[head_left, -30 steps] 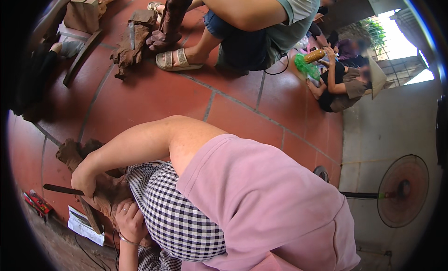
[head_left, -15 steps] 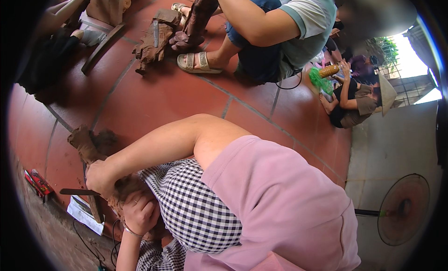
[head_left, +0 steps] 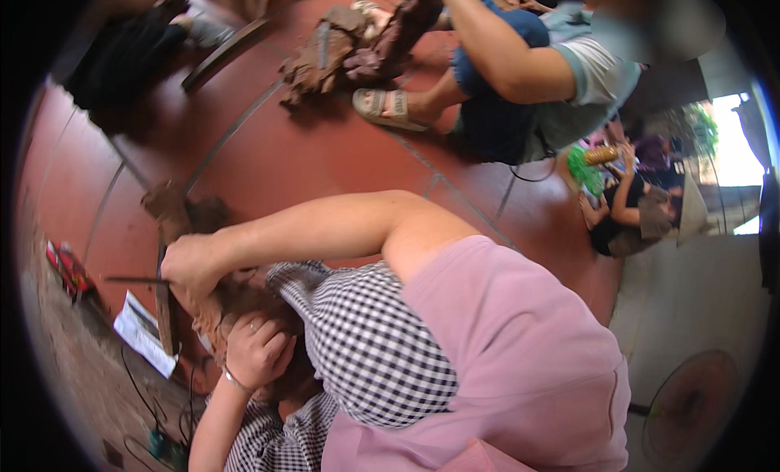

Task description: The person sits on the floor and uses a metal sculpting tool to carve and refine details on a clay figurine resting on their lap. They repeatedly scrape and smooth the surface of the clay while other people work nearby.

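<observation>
My right hand (head_left: 193,265), its arm coming from the pink sleeve, is closed round a dark flat bar like a file (head_left: 134,279). The bar's thin end sticks out to the left of the fist. Under and beside the hand lies a rough brown piece of wood (head_left: 168,210), knobbly at its far end. My left hand (head_left: 258,350), with a ring and a bracelet, has its fingers curled close to the near part of that wood. What those fingers hold is hidden. Black-and-white checked cloth (head_left: 366,342) covers my lap beside both hands.
A white sheet (head_left: 138,330), a red-and-black box (head_left: 69,270) and dark cables (head_left: 145,399) lie along the wall. Across the red tiles, a seated person (head_left: 520,74) has a wood piece (head_left: 325,54) at their feet. A fan (head_left: 691,407) stands at right.
The whole view has swung, so the people at the far side sit further right and lower. Both my hands stay at the wood, and the right still grips the dark bar.
</observation>
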A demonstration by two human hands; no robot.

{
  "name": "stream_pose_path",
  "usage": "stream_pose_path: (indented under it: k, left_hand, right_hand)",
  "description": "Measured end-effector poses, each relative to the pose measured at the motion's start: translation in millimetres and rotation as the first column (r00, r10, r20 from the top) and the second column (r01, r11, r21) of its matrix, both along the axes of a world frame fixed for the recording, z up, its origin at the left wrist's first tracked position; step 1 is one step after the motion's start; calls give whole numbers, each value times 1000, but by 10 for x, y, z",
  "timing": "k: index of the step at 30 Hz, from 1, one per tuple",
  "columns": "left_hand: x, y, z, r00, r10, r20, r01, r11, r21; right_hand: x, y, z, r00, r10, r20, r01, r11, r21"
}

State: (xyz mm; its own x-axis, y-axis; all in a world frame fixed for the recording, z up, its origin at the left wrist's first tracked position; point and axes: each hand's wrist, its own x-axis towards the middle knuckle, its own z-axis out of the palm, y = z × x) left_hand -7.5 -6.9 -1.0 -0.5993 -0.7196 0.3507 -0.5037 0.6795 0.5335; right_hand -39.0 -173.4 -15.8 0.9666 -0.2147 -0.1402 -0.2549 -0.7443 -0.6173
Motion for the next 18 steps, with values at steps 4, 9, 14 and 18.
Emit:
stream_pose_path:
  k: [4,9,14,18]
  left_hand:
    - [231,136,-227,999,35,-22,-34,999,14]
    - [166,126,-227,998,8,-55,-9,1000,-29]
    - [84,180,-284,991,59,-121,-66,996,-56]
    - [67,203,-311,988,79,-132,-90,993,-74]
  right_hand:
    - [122,117,191,983,182,24,-181,983,-31]
    - [-169,-136,135,907,-184,378,145,981,130]
    - [-433,-93,286,740,-575,349,311,752,581]
    - [-515,164,269,830,-527,182,257,651,714]
